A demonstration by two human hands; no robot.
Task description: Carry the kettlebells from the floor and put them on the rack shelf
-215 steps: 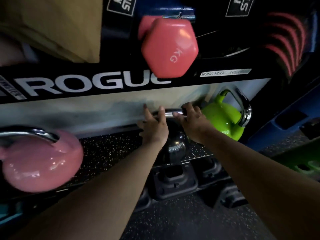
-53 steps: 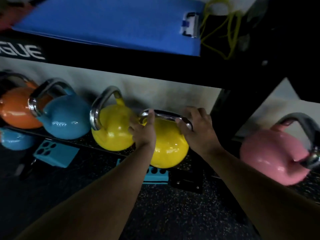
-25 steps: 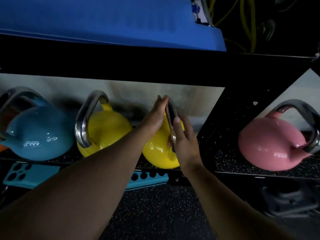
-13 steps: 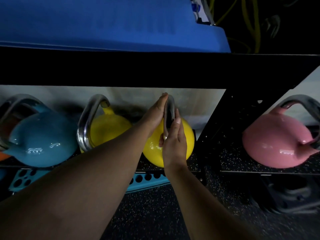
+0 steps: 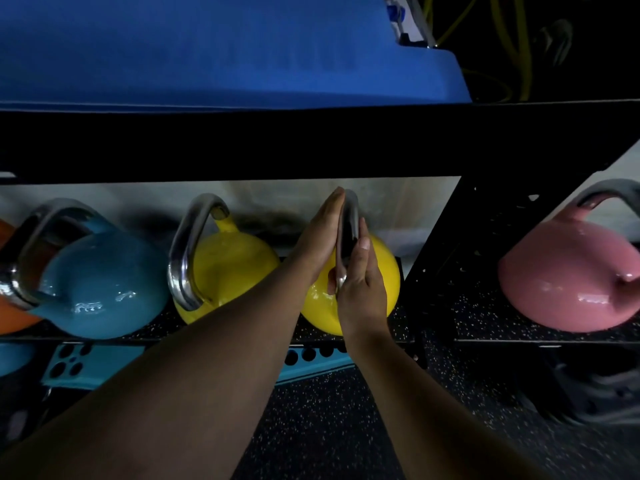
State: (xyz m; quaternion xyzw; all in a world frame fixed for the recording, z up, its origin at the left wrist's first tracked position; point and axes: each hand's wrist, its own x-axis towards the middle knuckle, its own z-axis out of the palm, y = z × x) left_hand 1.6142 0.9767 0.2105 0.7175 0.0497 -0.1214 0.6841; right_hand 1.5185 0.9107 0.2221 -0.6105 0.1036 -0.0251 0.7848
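Observation:
A yellow kettlebell [image 5: 384,271] stands on the lower rack shelf [image 5: 156,336], at the right end of its bay, its steel handle [image 5: 351,216] turned edge-on to me. My left hand [image 5: 322,237] lies flat against the handle's left side with its fingers straight. My right hand [image 5: 360,289] wraps the handle's near leg from the right, thumb up along it. To the left on the same shelf stand a second yellow kettlebell [image 5: 235,265], a blue one [image 5: 100,285] and an orange one [image 5: 14,317]. A pink kettlebell [image 5: 568,282] sits in the bay to the right.
A black rack upright [image 5: 443,254] stands just right of the held kettlebell. A blue mat [image 5: 207,46] lies on the shelf above, close overhead. Teal blocks [image 5: 69,365] lie under the shelf, and black weights [image 5: 588,393] sit on the speckled floor at right.
The yellow kettlebell went onto the shelf and its handle was turned from crosswise to edge-on. In the last half second both hands stay on the handle, almost still.

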